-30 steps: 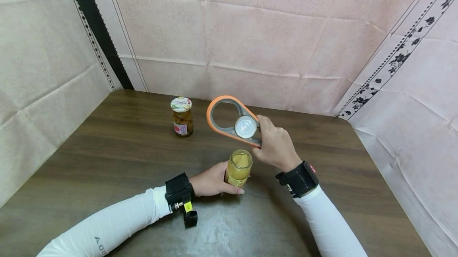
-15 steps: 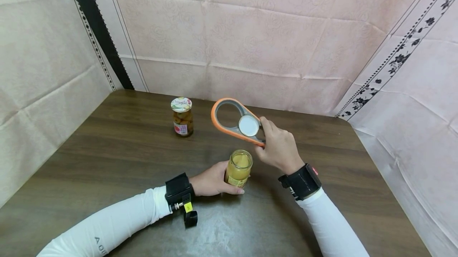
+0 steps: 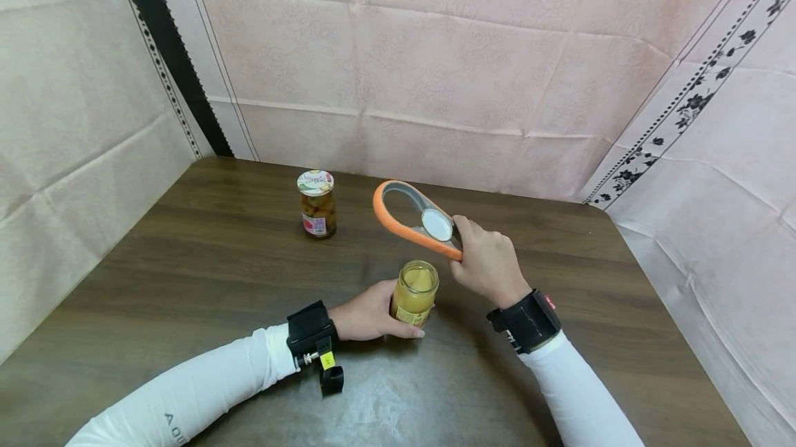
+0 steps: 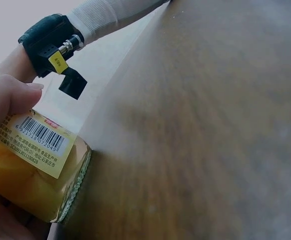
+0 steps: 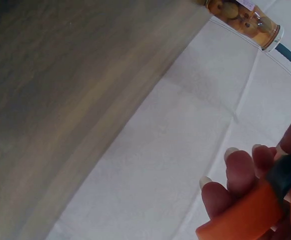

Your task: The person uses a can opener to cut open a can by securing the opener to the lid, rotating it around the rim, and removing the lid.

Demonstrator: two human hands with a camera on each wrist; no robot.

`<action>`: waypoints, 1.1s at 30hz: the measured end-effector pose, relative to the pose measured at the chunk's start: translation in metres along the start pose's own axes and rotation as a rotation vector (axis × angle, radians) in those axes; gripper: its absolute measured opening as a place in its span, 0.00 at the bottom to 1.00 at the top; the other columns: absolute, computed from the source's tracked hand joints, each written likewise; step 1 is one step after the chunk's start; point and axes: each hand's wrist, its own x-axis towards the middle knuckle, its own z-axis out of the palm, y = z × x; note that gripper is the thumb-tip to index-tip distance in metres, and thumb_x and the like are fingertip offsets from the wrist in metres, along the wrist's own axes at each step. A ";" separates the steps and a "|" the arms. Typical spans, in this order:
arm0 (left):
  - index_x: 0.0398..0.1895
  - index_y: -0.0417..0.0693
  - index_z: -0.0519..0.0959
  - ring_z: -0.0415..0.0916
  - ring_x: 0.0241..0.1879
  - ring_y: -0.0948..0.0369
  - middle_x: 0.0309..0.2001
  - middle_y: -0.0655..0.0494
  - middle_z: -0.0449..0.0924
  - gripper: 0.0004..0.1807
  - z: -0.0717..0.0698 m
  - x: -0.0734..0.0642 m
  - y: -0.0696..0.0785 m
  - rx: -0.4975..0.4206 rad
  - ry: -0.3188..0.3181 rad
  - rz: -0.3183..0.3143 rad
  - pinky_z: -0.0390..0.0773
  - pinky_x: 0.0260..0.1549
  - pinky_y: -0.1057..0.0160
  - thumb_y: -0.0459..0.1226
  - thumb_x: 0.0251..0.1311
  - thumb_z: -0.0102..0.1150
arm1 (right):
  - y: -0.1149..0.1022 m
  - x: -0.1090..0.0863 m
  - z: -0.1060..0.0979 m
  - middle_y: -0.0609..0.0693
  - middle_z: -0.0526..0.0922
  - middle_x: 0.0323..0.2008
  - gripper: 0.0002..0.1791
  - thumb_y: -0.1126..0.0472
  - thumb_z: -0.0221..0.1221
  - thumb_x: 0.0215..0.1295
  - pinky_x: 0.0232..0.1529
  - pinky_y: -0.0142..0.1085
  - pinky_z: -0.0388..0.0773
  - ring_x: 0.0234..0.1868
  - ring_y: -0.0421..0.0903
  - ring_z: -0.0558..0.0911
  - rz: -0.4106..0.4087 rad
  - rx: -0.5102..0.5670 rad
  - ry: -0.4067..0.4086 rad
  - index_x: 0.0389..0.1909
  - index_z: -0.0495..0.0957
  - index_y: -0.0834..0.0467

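Observation:
My left hand (image 3: 368,314) grips an open glass jar (image 3: 415,298) with yellowish contents and a yellow label, upright on the table. In the left wrist view, the jar's barcode label (image 4: 38,142) shows beside the thumb. My right hand (image 3: 491,264) holds an orange and grey jar opener (image 3: 407,232) up behind and above the jar, its large loop pointing left. A round, silvery-white lid (image 3: 437,224) sits in the opener's narrower part, close to the fingers. In the right wrist view, fingers curl round the orange opener (image 5: 245,215).
A closed jar (image 3: 318,206) of brown round pieces with a patterned white lid stands at the back left of the dark wooden table (image 3: 218,260). Pale cloth (image 3: 435,74) hangs behind the table and along both sides.
My right hand has shifted slightly right and down with the opener and lid, and the opener has tilted, its loop looking narrower. The left hand and its jar have stayed in place.

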 end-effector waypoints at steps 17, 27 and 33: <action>0.62 0.55 0.73 0.78 0.53 0.63 0.54 0.59 0.80 0.29 -0.003 0.002 -0.002 0.023 0.024 -0.004 0.75 0.60 0.57 0.41 0.59 0.73 | 0.009 -0.005 -0.012 0.56 0.88 0.40 0.31 0.72 0.67 0.43 0.27 0.49 0.82 0.32 0.54 0.87 0.058 0.016 -0.011 0.55 0.77 0.61; 0.64 0.53 0.71 0.78 0.54 0.62 0.55 0.58 0.80 0.31 -0.008 0.004 -0.002 0.074 0.060 -0.014 0.77 0.60 0.56 0.41 0.59 0.73 | 0.012 -0.011 -0.023 0.55 0.89 0.40 0.27 0.72 0.67 0.40 0.35 0.49 0.84 0.36 0.54 0.87 0.017 0.035 0.067 0.48 0.82 0.59; 0.63 0.53 0.72 0.77 0.53 0.61 0.54 0.57 0.80 0.30 -0.008 0.004 -0.004 0.046 0.053 -0.017 0.77 0.59 0.57 0.40 0.59 0.73 | 0.014 -0.017 -0.023 0.54 0.89 0.38 0.26 0.72 0.64 0.38 0.34 0.49 0.84 0.35 0.53 0.88 -0.001 0.048 0.084 0.45 0.82 0.58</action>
